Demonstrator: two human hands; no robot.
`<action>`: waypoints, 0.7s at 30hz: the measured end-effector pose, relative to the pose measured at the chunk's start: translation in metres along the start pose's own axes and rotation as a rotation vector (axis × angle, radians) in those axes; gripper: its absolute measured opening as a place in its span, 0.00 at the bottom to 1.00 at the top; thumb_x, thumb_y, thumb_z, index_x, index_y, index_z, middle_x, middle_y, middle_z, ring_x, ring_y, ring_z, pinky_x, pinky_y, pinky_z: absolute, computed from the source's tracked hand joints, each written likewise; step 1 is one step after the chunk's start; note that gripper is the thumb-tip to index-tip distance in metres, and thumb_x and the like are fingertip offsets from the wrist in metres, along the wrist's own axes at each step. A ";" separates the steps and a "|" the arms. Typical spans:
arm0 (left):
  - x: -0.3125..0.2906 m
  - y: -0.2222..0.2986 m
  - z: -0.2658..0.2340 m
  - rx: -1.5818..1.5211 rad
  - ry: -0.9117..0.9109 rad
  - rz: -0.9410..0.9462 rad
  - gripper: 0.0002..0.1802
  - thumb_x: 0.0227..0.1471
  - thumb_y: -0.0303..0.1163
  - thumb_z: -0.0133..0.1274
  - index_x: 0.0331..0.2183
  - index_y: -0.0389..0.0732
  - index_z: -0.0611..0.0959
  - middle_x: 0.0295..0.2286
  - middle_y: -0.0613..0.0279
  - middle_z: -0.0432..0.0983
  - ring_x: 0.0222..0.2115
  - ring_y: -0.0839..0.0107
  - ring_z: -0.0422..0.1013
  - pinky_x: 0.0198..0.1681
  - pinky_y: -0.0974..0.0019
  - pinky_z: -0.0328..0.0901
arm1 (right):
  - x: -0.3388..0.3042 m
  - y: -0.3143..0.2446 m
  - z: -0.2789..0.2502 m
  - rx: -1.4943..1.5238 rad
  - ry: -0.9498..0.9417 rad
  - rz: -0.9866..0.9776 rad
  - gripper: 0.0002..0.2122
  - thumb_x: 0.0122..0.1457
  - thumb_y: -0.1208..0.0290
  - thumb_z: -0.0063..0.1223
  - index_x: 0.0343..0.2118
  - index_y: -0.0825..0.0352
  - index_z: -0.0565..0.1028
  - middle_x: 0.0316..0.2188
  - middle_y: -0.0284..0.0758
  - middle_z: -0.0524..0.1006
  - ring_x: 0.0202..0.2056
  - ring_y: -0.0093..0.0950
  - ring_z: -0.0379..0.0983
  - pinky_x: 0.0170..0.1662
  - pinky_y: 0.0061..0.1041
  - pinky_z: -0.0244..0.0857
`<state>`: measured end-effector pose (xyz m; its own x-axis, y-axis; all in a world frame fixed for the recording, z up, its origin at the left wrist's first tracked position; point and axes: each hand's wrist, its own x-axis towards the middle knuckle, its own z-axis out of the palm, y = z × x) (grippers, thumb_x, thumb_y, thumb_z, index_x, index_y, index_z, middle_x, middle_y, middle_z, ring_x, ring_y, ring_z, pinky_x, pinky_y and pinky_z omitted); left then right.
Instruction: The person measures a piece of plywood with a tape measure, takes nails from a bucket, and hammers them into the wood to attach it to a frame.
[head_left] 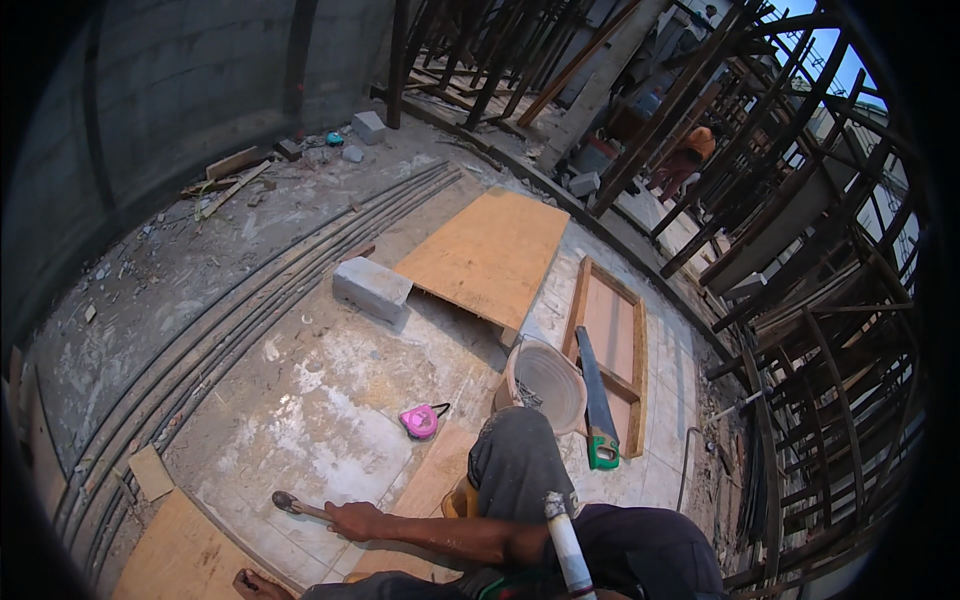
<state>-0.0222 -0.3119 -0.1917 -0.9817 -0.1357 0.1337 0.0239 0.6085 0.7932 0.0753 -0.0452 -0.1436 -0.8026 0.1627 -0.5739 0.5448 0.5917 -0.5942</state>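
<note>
My left hand [356,521] reaches out to the left at the lower part of the view, its fingers wrapped round the wooden handle of a hammer [287,502]. The hammer's dark head points left, low over the pale tiled floor. Beyond the hand lies a pink tape measure [419,421] with a black strap. A pale round bucket [565,378] stands past my grey-trousered knee [520,462] and has what look like nails in it. Right of the bucket rests a handsaw [592,385] with a green handle. My right hand does not show.
A plywood sheet [490,250] lies raised beside a grey concrete block [372,287]. A wooden frame [636,395] lies under the saw. Long thin bars [270,295] run along the left. A cigarette [567,545] juts up close by. Timber props and a person [695,150] in orange are farther off.
</note>
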 end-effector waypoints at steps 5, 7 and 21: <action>-0.002 0.013 -0.006 0.088 -0.065 -0.093 0.18 0.60 0.38 0.47 0.40 0.31 0.78 0.37 0.41 0.76 0.38 0.49 0.70 0.44 0.52 0.65 | 0.008 0.008 0.005 0.043 0.014 -0.042 0.17 0.64 0.58 0.44 0.46 0.66 0.61 0.32 0.51 0.77 0.38 0.52 0.74 0.41 0.49 0.65; -0.002 0.016 -0.007 0.097 -0.031 -0.011 0.18 0.60 0.38 0.48 0.39 0.31 0.78 0.35 0.41 0.75 0.37 0.49 0.70 0.43 0.51 0.65 | 0.009 0.007 0.004 0.051 0.004 -0.041 0.17 0.64 0.58 0.44 0.46 0.67 0.61 0.32 0.51 0.77 0.38 0.52 0.74 0.42 0.49 0.65; 0.003 -0.017 0.013 0.069 0.048 0.037 0.16 0.60 0.38 0.47 0.37 0.32 0.77 0.30 0.47 0.73 0.32 0.54 0.69 0.39 0.56 0.64 | 0.013 0.011 0.004 0.089 -0.014 -0.043 0.17 0.63 0.59 0.44 0.46 0.67 0.62 0.32 0.52 0.77 0.38 0.52 0.74 0.42 0.49 0.65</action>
<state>-0.0282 -0.3127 -0.2122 -0.9701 -0.1486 0.1918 0.0450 0.6663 0.7443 0.0719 -0.0395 -0.1598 -0.8226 0.1267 -0.5543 0.5296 0.5256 -0.6658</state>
